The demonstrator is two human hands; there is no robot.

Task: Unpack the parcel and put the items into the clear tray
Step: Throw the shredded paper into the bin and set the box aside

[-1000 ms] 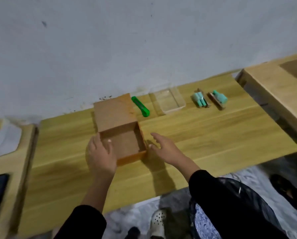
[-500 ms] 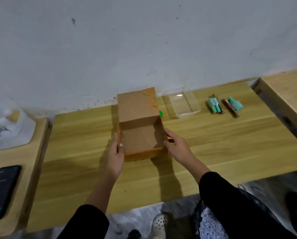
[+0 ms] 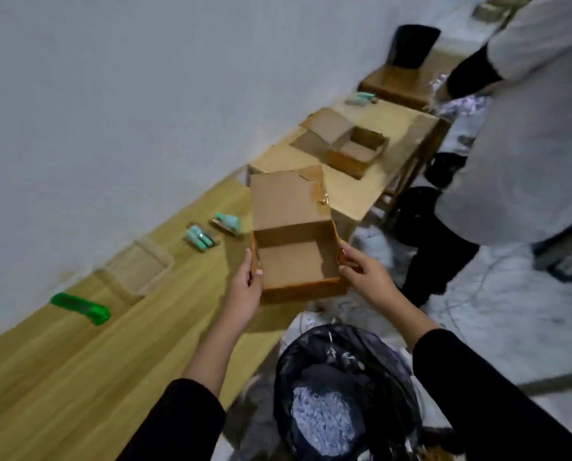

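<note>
- Both hands hold the open cardboard box (image 3: 294, 257) in the air, off the end of the wooden table (image 3: 78, 377) and just beyond the black-lined bin (image 3: 344, 377).
- The left hand (image 3: 244, 291) grips the box's left wall, thumb at the rim and fingers along the outside.
- The right hand (image 3: 364, 277) pinches the right wall, its fingers curled on the edge.
- The box's lid flap stands up at the back (torn tape along one edge), and the inside shows bare cardboard.
- The clear tray (image 3: 138, 271) sits on the table close to the wall, blurred.
- Two teal packs (image 3: 200, 239) lie on the table between tray and box, outside the tray.
- A green tool (image 3: 80, 307) lies left of the tray.
- A second open box (image 3: 354, 148) rests on the next table, near a person in a white top (image 3: 527, 128).
</note>
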